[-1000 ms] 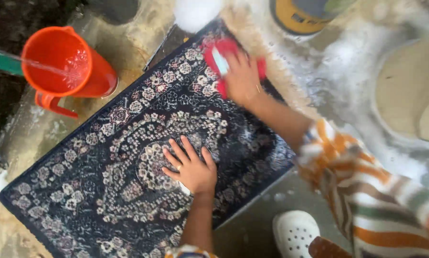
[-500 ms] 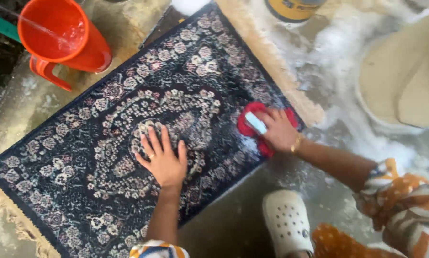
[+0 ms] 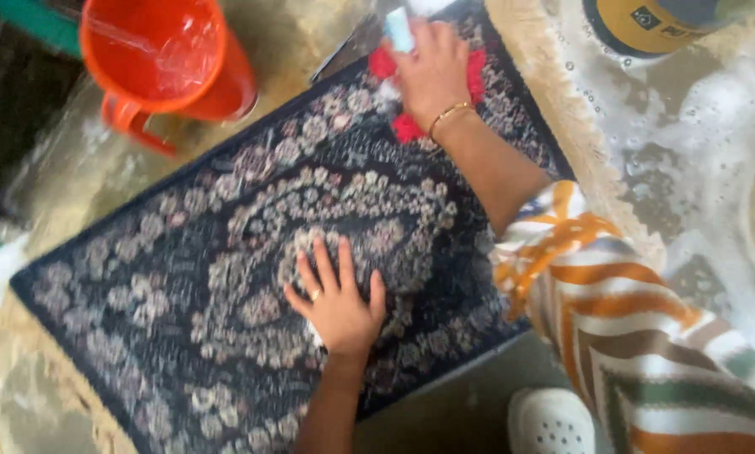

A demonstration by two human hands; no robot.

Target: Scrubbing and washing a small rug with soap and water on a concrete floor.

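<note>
A dark blue patterned rug [image 3: 184,294] with pale flowers lies wet on the ground. My left hand [image 3: 337,298] presses flat on its middle, fingers spread, a ring on one finger. At the rug's far edge my right hand [image 3: 432,71], with a gold bangle on the wrist, grips a red scrubbing brush [image 3: 407,126] with a pale blue handle. The brush rests on the rug surface. A striped orange, white and green sleeve [image 3: 638,336] covers my right arm.
An orange jug [image 3: 171,59] stands beyond the rug at the upper left, with water streaming into it. A yellow container [image 3: 646,25] sits at the top right among soap foam [image 3: 713,109]. A white clog [image 3: 554,424] is at the bottom edge.
My right hand has swept the brush from the rug's near right edge up to its far edge. My left hand stays flat on the rug's middle. The camera view shifted.
</note>
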